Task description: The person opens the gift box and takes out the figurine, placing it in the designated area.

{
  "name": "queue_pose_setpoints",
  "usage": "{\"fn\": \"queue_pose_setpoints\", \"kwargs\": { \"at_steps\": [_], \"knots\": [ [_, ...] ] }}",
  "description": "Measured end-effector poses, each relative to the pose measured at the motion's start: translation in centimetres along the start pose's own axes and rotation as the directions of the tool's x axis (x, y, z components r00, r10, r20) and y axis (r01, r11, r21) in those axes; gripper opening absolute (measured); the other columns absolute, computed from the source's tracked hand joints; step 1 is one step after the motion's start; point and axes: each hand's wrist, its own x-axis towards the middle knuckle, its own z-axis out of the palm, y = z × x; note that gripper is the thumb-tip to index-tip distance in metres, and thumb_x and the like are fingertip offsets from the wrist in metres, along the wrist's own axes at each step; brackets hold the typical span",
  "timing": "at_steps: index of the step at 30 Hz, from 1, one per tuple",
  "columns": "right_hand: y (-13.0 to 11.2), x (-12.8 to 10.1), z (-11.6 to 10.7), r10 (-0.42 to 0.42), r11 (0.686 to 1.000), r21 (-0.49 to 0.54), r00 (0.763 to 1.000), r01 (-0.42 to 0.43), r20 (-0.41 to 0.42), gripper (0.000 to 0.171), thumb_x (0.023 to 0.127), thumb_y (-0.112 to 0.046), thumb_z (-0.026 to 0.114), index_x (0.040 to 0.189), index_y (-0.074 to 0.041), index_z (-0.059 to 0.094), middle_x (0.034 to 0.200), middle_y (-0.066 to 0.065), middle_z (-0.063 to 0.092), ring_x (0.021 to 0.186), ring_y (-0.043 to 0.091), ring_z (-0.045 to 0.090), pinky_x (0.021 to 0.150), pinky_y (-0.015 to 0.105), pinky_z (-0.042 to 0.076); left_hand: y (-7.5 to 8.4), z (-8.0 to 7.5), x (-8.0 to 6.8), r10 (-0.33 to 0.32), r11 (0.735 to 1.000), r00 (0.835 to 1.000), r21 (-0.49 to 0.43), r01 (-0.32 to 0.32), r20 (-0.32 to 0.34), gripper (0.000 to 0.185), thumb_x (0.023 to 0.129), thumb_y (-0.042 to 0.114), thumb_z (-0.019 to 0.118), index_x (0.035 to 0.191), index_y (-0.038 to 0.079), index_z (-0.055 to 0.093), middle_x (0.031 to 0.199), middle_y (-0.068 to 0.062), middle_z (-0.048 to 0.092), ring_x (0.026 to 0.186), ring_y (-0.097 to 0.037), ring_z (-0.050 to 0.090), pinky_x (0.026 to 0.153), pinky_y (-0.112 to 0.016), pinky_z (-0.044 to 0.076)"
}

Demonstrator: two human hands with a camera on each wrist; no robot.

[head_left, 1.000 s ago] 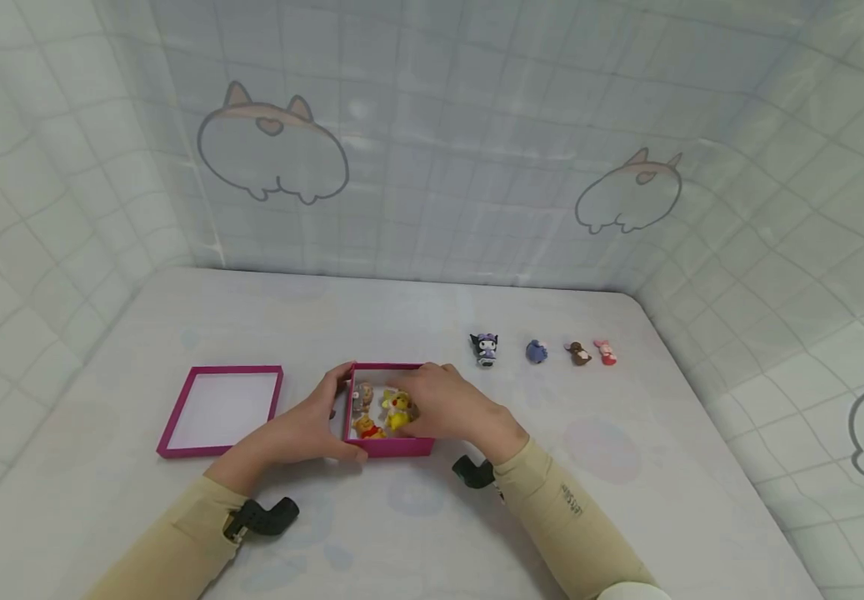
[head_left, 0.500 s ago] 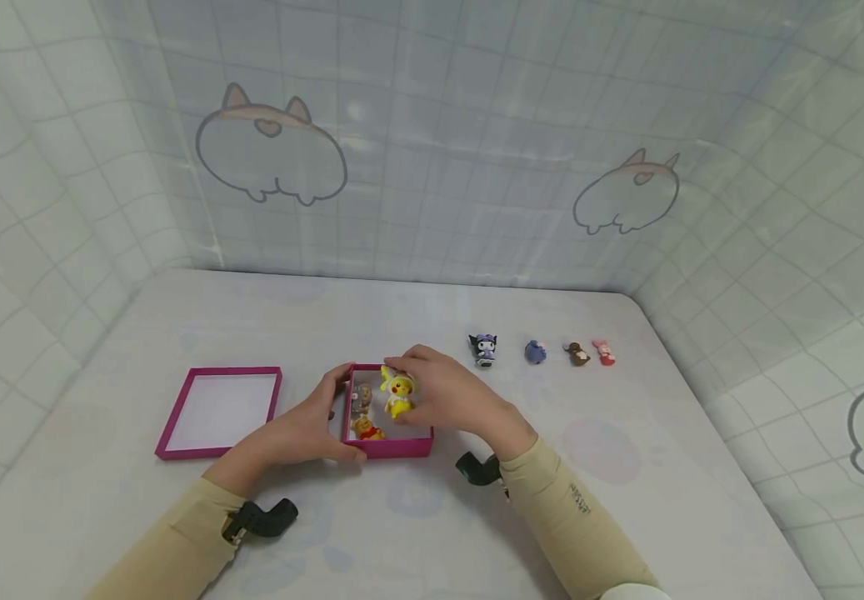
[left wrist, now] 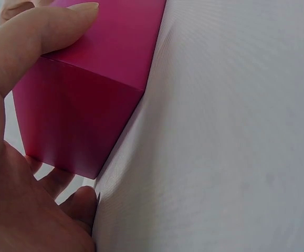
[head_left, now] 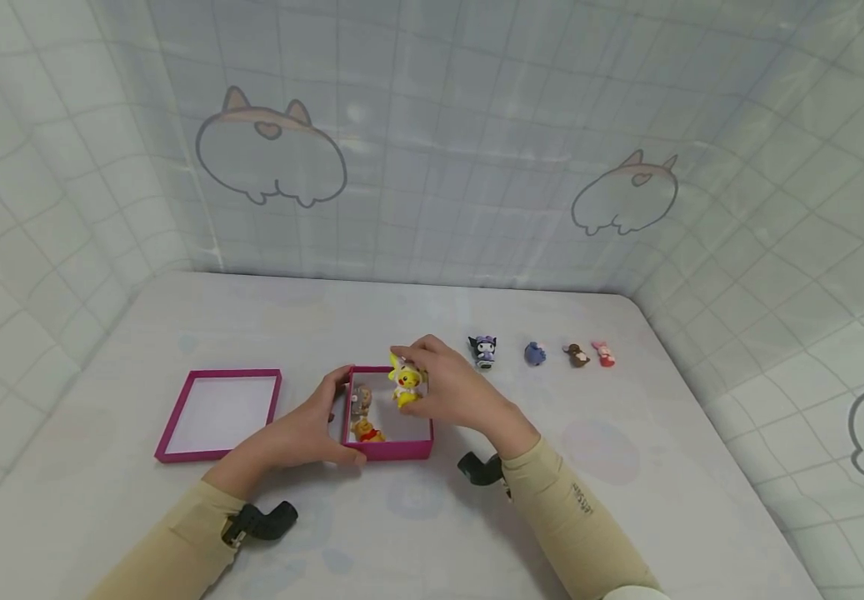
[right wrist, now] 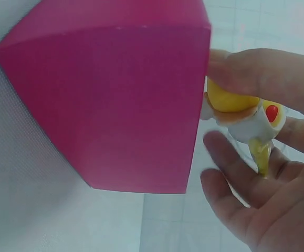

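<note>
A small pink box [head_left: 394, 451] sits on the white table with two little figures inside, a grey-brown one [head_left: 361, 400] and an orange one [head_left: 367, 431]. My left hand [head_left: 310, 429] grips the box's left side, thumb on the front corner [left wrist: 62, 29]. My right hand [head_left: 442, 387] pinches a yellow figure [head_left: 406, 385] and holds it just above the box's back right part. In the right wrist view the yellow figure [right wrist: 241, 113] hangs beside the box wall [right wrist: 120, 105] between thumb and fingers.
The box's pink lid [head_left: 217, 413] lies open side up to the left. Four small figures stand in a row at the back right: dark purple [head_left: 483, 349], blue [head_left: 535, 353], brown [head_left: 576, 355], pink [head_left: 602, 353]. Patterned walls enclose the table.
My right hand has lifted the yellow figure out of the box and carried it up and toward the back right. The left hand has stayed on the box.
</note>
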Motion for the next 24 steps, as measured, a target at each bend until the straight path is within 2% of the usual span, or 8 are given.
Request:
{"fn": "queue_pose_setpoints", "kwargs": {
  "at_steps": [10,16,20,24],
  "knots": [
    [0.2,-0.2,-0.2,0.006,0.999,0.05,1.0,-0.005,-0.017,0.074,0.076,-0.023,0.086,0.142,-0.027,0.054,0.117,-0.005,0.048,0.096,0.009,0.051,0.077,0.021,0.052,-0.1,0.0,-0.1,0.008,1.0,1.0,0.006,-0.008,-0.005,0.132,0.062,0.048,0.091,0.156,0.024,0.001,0.16,-0.009,0.014,0.145,-0.032,0.019,0.108,-0.059,0.033],
    [0.7,-0.3,-0.3,-0.023,0.994,0.107,1.0,0.025,-0.022,0.077,0.076,-0.025,0.088,0.144,-0.025,0.052,0.117,-0.004,0.05,0.092,0.009,0.054,0.075,0.023,0.053,-0.1,0.0,-0.1,0.001,1.0,1.0,0.011,-0.001,-0.004,0.132,0.062,0.049,0.091,0.156,0.024,0.002,0.16,-0.01,0.014,0.145,-0.032,0.02,0.108,-0.059,0.033],
    [1.1,-0.4,-0.5,-0.029,0.981,0.192,0.999,0.031,-0.015,0.079,0.076,-0.021,0.088,0.145,-0.022,0.05,0.117,-0.002,0.05,0.086,0.01,0.059,0.075,0.023,0.055,0.0,0.0,-0.1,-0.001,1.0,1.0,0.011,0.001,-0.004,0.132,0.062,0.048,0.091,0.156,0.024,0.002,0.16,-0.01,0.014,0.144,-0.032,0.02,0.107,-0.058,0.035],
    [1.7,-0.7,-0.8,0.016,0.958,0.285,1.0,-0.016,0.001,0.079,0.076,-0.017,0.088,0.145,-0.023,0.05,0.119,-0.002,0.05,0.09,0.011,0.06,0.079,0.022,0.055,-0.1,0.2,0.0,-0.004,1.0,1.0,0.014,0.004,-0.005,0.132,0.061,0.049,0.091,0.156,0.025,0.002,0.161,-0.009,0.014,0.144,-0.032,0.02,0.107,-0.058,0.036]
  ]
}}
